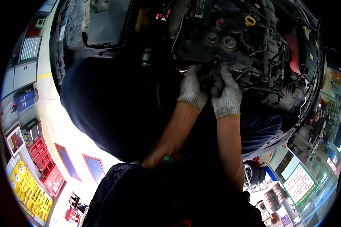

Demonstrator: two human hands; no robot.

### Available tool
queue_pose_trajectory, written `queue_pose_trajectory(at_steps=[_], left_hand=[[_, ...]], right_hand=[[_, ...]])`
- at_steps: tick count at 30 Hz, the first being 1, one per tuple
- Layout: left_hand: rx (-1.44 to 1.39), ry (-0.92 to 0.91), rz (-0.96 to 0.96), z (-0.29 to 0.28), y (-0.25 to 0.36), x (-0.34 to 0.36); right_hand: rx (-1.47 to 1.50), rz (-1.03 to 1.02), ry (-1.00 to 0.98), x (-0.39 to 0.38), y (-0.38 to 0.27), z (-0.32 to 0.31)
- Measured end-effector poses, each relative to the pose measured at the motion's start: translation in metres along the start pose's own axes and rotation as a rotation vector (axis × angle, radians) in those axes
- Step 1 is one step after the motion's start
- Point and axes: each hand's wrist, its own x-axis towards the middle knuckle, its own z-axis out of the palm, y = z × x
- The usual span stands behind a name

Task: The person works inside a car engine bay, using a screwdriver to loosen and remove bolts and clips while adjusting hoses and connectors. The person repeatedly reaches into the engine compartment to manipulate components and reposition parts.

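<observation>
Both my hands wear whitish knit work gloves with yellow cuff edges. They reach into a car's engine bay, close together at the near edge of the engine (212, 55). My left hand (193, 89) has its fingers curled in against dark parts below that edge. Beside it, my right hand (228, 92) is also closed, its thumb side up against the engine. What lies between the fingers is in deep shadow, and I cannot make out its kind. Just beyond the hands are two round black caps (212, 37). A yellow ring handle (250, 20) stands farther back.
Left of the engine sits a black box (110, 22). Hoses and wiring run along the right, near a red part (293, 53). Dark navy cloth (110, 106) bulges left of my arms. A yellow tool board (30, 193) and red bins (41, 157) stand at far left; tires (254, 172) lower right.
</observation>
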Motion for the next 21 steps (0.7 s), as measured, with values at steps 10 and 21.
queue_pose_trajectory(at_steps=[10, 21], left_hand=[[0.004, 0.009, -0.012, -0.005, 0.004, 0.0], [-0.035, 0.01, -0.114, -0.005, 0.001, 0.008]], right_hand=[[0.001, 0.007, 0.094, 0.021, 0.021, 0.012], [0.102, -0.099, 0.085, 0.022, 0.023, 0.004]])
